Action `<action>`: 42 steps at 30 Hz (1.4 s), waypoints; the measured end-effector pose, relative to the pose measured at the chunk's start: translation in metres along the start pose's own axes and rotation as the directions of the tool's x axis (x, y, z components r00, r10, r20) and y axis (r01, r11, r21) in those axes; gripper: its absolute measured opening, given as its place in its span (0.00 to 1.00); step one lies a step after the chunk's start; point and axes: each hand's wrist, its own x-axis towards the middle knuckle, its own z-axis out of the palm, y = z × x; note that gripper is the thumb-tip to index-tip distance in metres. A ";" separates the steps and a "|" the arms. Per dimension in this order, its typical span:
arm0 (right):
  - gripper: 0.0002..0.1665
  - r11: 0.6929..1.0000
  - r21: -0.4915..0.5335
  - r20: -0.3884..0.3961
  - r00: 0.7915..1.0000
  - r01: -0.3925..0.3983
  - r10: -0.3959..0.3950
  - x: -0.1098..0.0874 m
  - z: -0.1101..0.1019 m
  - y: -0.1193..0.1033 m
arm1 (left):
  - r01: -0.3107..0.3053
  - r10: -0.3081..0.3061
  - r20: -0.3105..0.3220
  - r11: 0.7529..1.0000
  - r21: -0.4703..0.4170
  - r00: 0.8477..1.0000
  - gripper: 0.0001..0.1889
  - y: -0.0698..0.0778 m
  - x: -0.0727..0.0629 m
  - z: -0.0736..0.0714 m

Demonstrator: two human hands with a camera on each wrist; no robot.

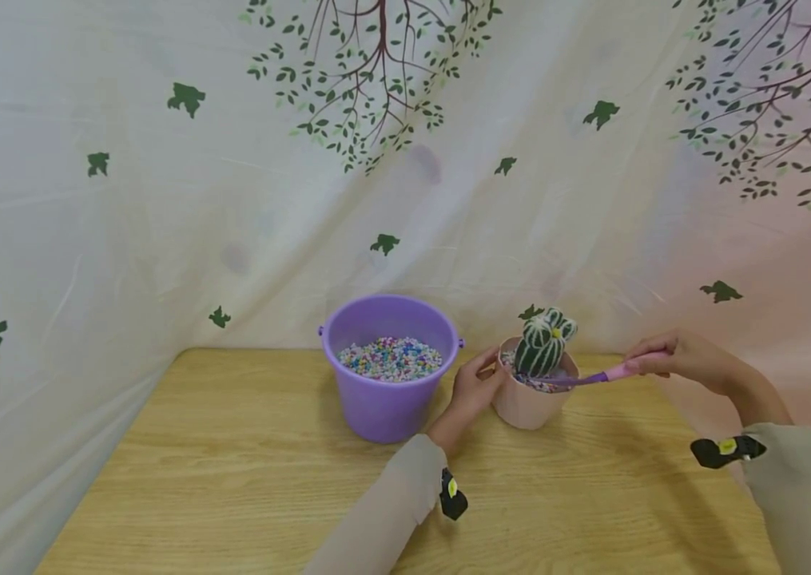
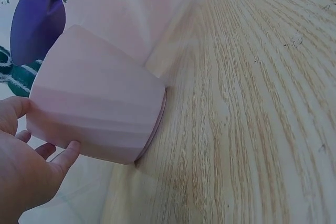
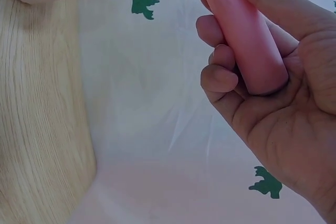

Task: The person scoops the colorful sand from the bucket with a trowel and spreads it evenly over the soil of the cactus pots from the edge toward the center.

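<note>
A pale pink plant pot (image 1: pixel 530 406) stands on the table with a striped green toy cactus (image 1: pixel 540 351) in it and colourful beads around the cactus. My left hand (image 1: pixel 475 389) holds the pot's left side, with thumb and fingers (image 2: pixel 67 156) spread around its wall. My right hand (image 1: pixel 689 363) grips the pink handle (image 3: pixel 244 35) of a small trowel (image 1: pixel 602 377). Its purple blade (image 2: pixel 38 22) is over the front of the pot's rim, at the beads in the head view. How much the blade carries is not visible.
Left of the pot stands a purple bucket (image 1: pixel 383 407), partly filled with multicoloured beads (image 1: pixel 392 359). Both containers are near the back edge of the wooden table (image 1: pixel 247 471). A printed cloth (image 1: pixel 290 208) with leaves and branches hangs behind.
</note>
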 end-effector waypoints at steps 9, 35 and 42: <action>0.09 0.993 -0.009 -0.082 0.990 0.117 -0.117 -0.007 0.002 -0.006 | -0.010 0.013 -0.045 0.997 0.073 0.999 0.24 0.003 0.000 0.002; 0.14 0.930 0.095 -0.571 0.785 0.355 -0.241 0.032 0.052 -0.125 | -0.368 0.354 0.100 0.889 0.274 0.930 0.23 0.123 -0.066 -0.122; 0.14 0.945 0.089 -0.445 0.861 0.316 -0.246 0.074 0.083 -0.165 | -0.318 0.394 -0.152 0.874 0.368 0.906 0.19 0.119 -0.049 -0.205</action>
